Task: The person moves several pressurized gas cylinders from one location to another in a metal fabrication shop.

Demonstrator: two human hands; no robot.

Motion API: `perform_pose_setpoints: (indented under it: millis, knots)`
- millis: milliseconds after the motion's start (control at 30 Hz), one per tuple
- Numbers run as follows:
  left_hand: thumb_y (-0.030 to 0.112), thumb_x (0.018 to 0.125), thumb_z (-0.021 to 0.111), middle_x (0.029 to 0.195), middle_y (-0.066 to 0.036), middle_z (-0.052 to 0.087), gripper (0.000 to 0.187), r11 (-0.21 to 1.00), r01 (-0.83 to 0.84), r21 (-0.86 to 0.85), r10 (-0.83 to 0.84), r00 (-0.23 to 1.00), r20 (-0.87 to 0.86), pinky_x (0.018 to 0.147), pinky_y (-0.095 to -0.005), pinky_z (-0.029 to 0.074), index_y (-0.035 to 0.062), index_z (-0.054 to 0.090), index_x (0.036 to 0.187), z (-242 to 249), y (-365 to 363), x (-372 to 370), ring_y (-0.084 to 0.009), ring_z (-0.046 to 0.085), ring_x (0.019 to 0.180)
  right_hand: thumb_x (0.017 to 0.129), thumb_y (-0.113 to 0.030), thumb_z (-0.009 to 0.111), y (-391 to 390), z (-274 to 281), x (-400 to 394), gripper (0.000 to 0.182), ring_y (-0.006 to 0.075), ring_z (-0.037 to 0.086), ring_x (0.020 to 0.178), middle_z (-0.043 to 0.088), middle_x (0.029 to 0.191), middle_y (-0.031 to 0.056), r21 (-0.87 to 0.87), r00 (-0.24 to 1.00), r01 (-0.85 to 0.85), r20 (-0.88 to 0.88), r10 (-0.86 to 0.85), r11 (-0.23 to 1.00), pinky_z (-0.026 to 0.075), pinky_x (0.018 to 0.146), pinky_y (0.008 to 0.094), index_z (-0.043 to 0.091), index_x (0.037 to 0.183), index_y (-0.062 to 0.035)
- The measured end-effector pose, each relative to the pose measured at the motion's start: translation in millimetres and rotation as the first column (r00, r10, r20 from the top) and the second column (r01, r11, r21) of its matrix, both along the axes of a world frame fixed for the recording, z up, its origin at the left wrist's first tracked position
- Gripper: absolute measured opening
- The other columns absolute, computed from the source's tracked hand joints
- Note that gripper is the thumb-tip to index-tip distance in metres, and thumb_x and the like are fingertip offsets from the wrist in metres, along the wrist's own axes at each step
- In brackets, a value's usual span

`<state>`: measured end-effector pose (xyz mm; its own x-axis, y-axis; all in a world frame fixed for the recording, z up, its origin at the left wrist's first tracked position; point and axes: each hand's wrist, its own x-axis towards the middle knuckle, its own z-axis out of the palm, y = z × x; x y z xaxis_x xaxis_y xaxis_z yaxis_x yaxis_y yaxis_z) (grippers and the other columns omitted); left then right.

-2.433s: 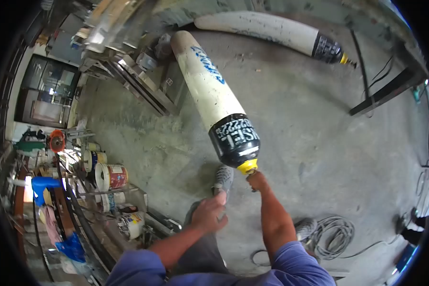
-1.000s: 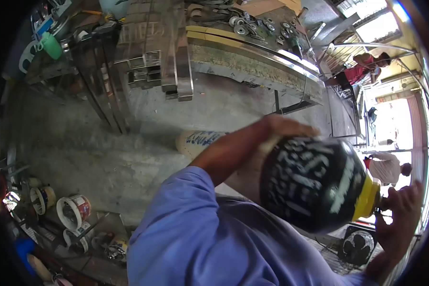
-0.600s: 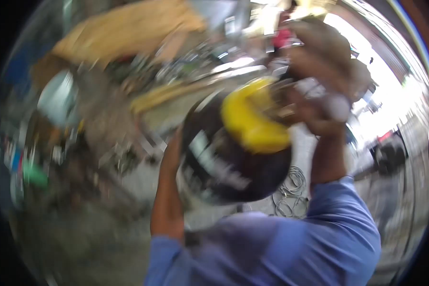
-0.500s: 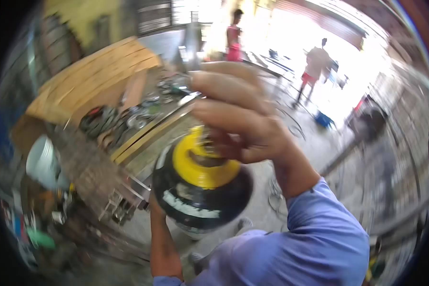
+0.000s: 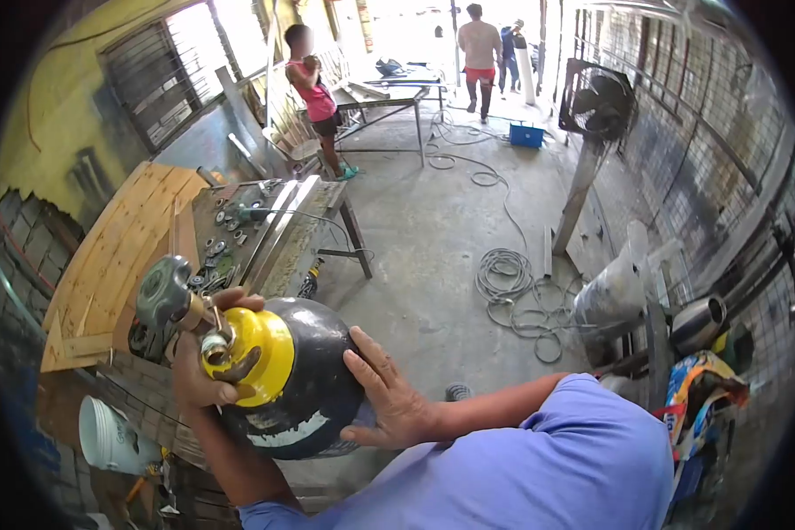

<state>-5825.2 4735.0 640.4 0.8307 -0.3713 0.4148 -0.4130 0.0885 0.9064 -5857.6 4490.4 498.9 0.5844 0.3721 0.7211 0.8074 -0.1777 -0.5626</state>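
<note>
A black gas cylinder [image 5: 314,331] with a yellow shoulder [image 5: 274,340] leans to the left in front of my body. White worn lettering shows on its side. At its top sit a brass valve [image 5: 216,340] and a dark green handwheel [image 5: 162,291]. My left hand [image 5: 201,380] is wrapped around the yellow neck just below the valve, its palm partly hidden behind it. Against the cylinder's right side lies my right hand [image 5: 399,408], fingers stretched out and thumb apart. The cylinder's base is out of sight.
A cluttered workbench [image 5: 283,265] with metal bars and discs stands ahead left, near a wooden panel [image 5: 119,256]. Coiled hose [image 5: 505,276] lies on the floor. A fan [image 5: 597,102] on a post and a bucket [image 5: 614,291] are right. Several people, including one in pink [image 5: 314,93], are farther off.
My right hand has come down from the valve onto the cylinder's right side. The cylinder now leans left, and my left hand shows at its neck. The view has turned and sharpened.
</note>
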Motion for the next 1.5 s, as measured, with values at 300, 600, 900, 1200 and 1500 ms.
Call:
perform_pose_setpoints:
  millis: [300, 600, 900, 1200, 1500]
  knots:
    - [0.044, 0.050, 0.094, 0.107, -0.021, 0.064, 0.086, 0.990, 0.140, -0.023, -0.141, 0.990, -0.012, 0.102, -0.0472, 0.043, 0.0038, 0.049, 0.111, 2, 15, 34, -0.0347, 0.060, 0.110, 0.086, -0.056, 0.059, 37, -22, 9, 0.090, 0.0470, 0.022, 0.140, 0.017, 0.152, 0.0323, 0.261, 0.997, 0.072, 0.015, -0.078, 0.963, 0.022, 0.113, 0.0509, 0.024, 0.150, -0.0031]
    - [0.049, 0.056, 0.091, 0.109, -0.018, 0.061, 0.089, 0.998, -0.027, 0.057, 0.027, 1.000, -0.004, 0.104, -0.0463, 0.040, 0.0050, 0.046, 0.119, 3, 8, 53, -0.0327, 0.054, 0.115, 0.084, -0.063, 0.055, 34, -26, 58, 0.090, 0.0481, 0.034, 0.133, 0.026, 0.148, 0.0344, 0.306, 0.997, 0.042, 0.052, -0.061, 0.951, 0.028, 0.109, 0.0505, 0.031, 0.146, -0.0021]
    - [0.058, 0.069, 0.079, 0.109, -0.017, 0.062, 0.080, 0.935, -0.291, 0.202, 0.289, 0.956, 0.043, 0.088, -0.0338, 0.050, -0.0008, 0.049, 0.114, 11, 0, 109, -0.0214, 0.061, 0.099, 0.084, -0.060, 0.059, 39, -24, 122, 0.090, 0.0463, 0.031, 0.136, 0.026, 0.150, 0.0297, 0.294, 0.977, 0.145, -0.191, -0.090, 0.945, 0.026, 0.111, 0.0502, 0.028, 0.148, -0.0051]
    - [0.047, 0.073, 0.079, 0.098, -0.010, 0.055, 0.063, 0.989, 0.127, -0.080, -0.124, 0.991, 0.049, 0.095, -0.0460, 0.043, 0.0042, 0.054, 0.112, 16, 4, 107, -0.0294, 0.057, 0.097, 0.076, -0.062, 0.065, 48, -24, 87, 0.101, 0.0483, 0.030, 0.135, 0.025, 0.150, 0.0296, 0.296, 0.984, 0.174, -0.025, -0.175, 0.939, 0.025, 0.111, 0.0539, 0.025, 0.151, -0.0071]
    - [0.029, 0.093, 0.062, 0.095, -0.011, 0.065, 0.034, 0.828, -0.559, 0.044, 0.560, 0.829, 0.010, 0.084, -0.0311, 0.050, -0.0026, 0.063, 0.104, 22, 1, 105, -0.0190, 0.063, 0.090, 0.086, -0.063, 0.054, 47, -27, 203, 0.086, 0.0415, 0.043, 0.130, 0.043, 0.140, 0.0282, 0.400, 0.895, -0.263, -0.240, 0.377, 0.878, 0.034, 0.108, 0.0446, 0.035, 0.144, -0.0026]
